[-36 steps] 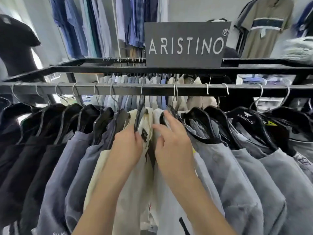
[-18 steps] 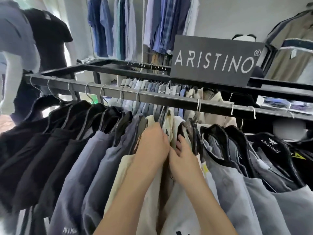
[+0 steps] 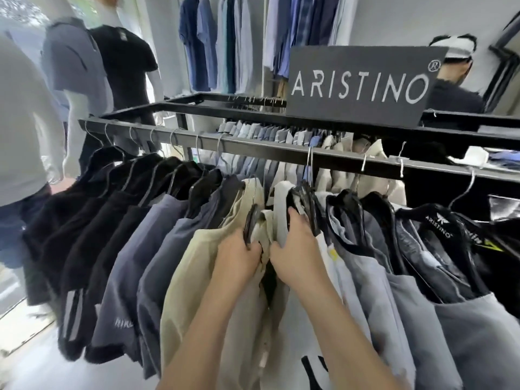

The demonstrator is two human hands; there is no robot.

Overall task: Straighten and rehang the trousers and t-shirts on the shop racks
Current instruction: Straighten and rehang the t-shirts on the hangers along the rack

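Note:
A black rack rail (image 3: 253, 146) carries several garments on black hangers: black and slate-blue ones at the left, beige and white in the middle, grey at the right. My left hand (image 3: 239, 256) grips the black hanger (image 3: 251, 220) of a beige garment (image 3: 197, 266); that hanger sits below the rail, off its hook. My right hand (image 3: 295, 249) grips the white garment (image 3: 281, 209) just right of it, fingers curled over the fabric near its hanger. The two hands almost touch.
A dark ARISTINO sign (image 3: 363, 85) stands on the rack top. Shirts (image 3: 233, 40) hang on the back wall. Mannequins in grey and black tops (image 3: 123, 60) stand at the left, close to the rack end. A person (image 3: 455, 80) is behind the sign.
The view has swung left and down. My left hand has lowered the beige garment's hanger away from the rail, and both hands have closed together on the middle garments.

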